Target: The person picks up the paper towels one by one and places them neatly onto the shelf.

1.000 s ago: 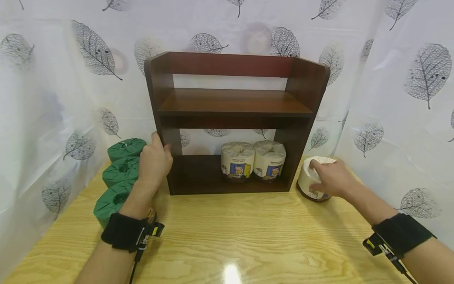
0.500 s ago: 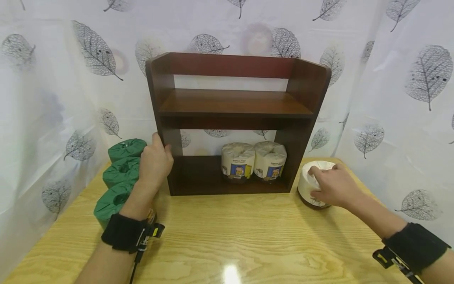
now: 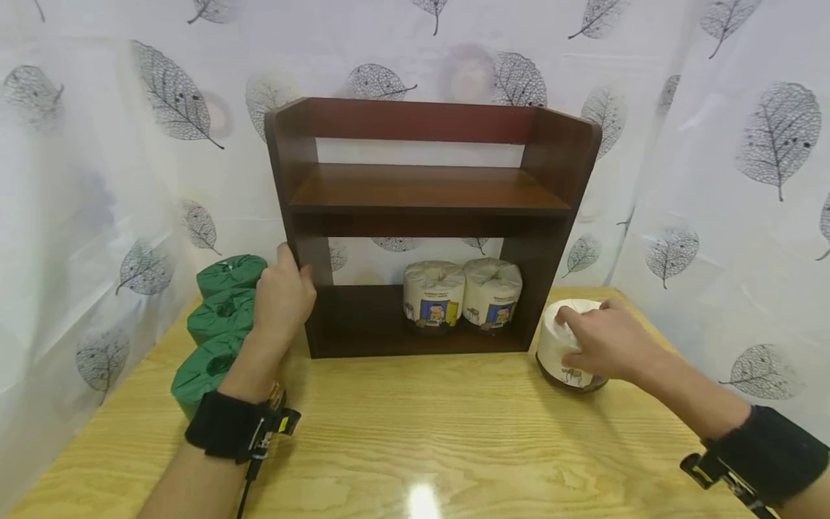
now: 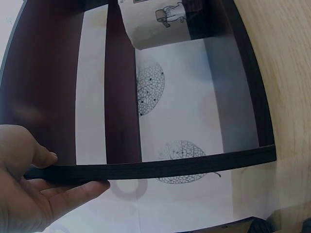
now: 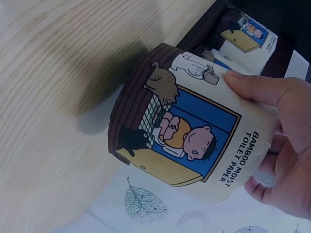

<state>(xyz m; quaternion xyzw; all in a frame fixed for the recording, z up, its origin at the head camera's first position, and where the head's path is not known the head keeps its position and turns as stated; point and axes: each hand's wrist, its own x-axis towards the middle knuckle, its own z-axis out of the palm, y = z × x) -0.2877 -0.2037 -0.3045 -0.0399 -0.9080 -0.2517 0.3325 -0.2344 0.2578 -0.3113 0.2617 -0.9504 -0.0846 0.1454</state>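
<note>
My right hand (image 3: pixel 612 339) grips a white paper-wrapped toilet roll (image 3: pixel 559 353) from above, to the right of a dark brown wooden shelf (image 3: pixel 428 187). Its printed wrapper (image 5: pixel 189 131) faces the right wrist camera, thumb on one side and fingers on the other. My left hand (image 3: pixel 283 295) holds the shelf's left side panel, thumb inside and fingers outside, as the left wrist view shows (image 4: pixel 29 184). Two matching toilet rolls stand side by side on the lower shelf, the left one (image 3: pixel 434 295) touching or nearly touching the right one (image 3: pixel 493 295).
Several green-wrapped rolls (image 3: pixel 223 310) stand in a row left of the shelf, partly hidden by my left arm. The wooden table (image 3: pixel 415 418) stretches in front. A white leaf-patterned curtain (image 3: pixel 681 180) encloses the back and sides.
My right hand has drawn the toilet roll a little toward me, then slightly left toward the shelf. My left hand has stayed in place on the side panel.
</note>
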